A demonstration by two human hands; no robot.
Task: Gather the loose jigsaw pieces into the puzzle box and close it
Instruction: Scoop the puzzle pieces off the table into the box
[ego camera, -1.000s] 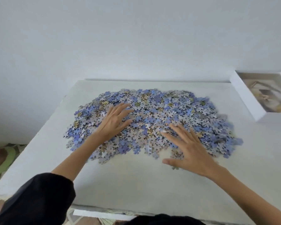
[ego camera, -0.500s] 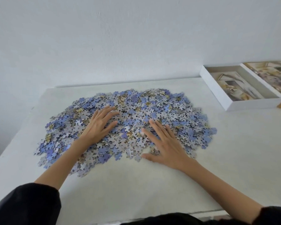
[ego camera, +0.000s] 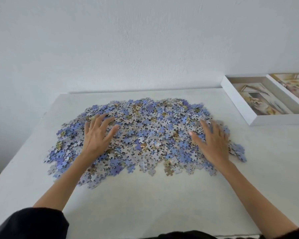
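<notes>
Both hands, left hand (ego camera: 97,135) and right hand (ego camera: 212,144), are lying flat, fingers spread, on the jigsaw pieces (ego camera: 145,131); careless sweeping is risking pieces sliding off the table (ego camera: 145,204) at lower frame.

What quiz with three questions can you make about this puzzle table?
1. True or false: the pieces are already in the box.
2. The left hand and right hand rest: A on the pieces, B in the box, C on each other.
3. Fill the gap: the box lies to the ___ of the pieces.
Key: 1 false; 2 A; 3 right.
</notes>
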